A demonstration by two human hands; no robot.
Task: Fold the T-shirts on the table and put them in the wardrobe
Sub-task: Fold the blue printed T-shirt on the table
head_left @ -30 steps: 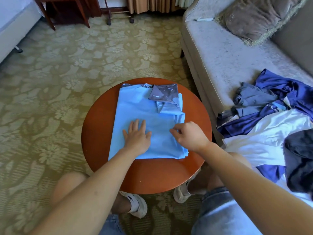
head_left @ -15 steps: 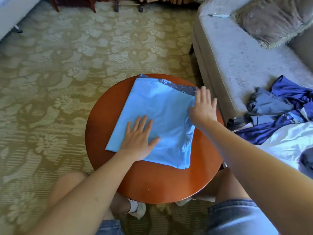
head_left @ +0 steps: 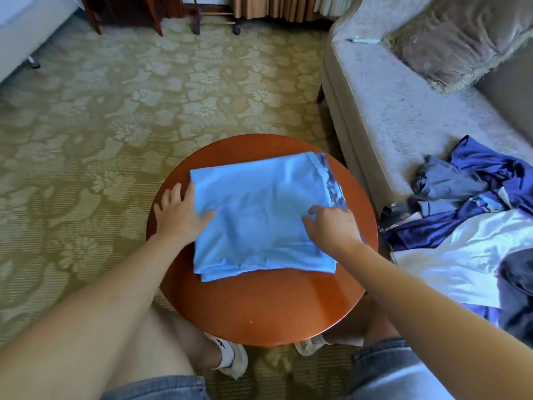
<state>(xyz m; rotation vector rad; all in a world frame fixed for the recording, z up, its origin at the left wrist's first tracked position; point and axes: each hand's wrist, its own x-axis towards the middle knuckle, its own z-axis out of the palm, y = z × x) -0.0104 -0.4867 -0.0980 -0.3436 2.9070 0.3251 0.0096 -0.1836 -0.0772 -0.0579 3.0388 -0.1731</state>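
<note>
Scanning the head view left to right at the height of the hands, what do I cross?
Patterned carpet → left hand at the shirt's left edge → folded light blue T-shirt → right hand on its right side → rim of the round wooden table → pile of unfolded clothes on the sofa.

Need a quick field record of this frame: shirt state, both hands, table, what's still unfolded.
shirt: light blue T-shirt, folded into a rectangle, lying flat on the table
table: round reddish wooden table, holds only that shirt
left hand: open, flat, at the shirt's left edge, partly on the tabletop
right hand: fingers bent, on the shirt's right side; real grip cannot be told
unfolded: pile of clothes, navy, grey and white, on the sofa
wardrobe: not in view
</note>
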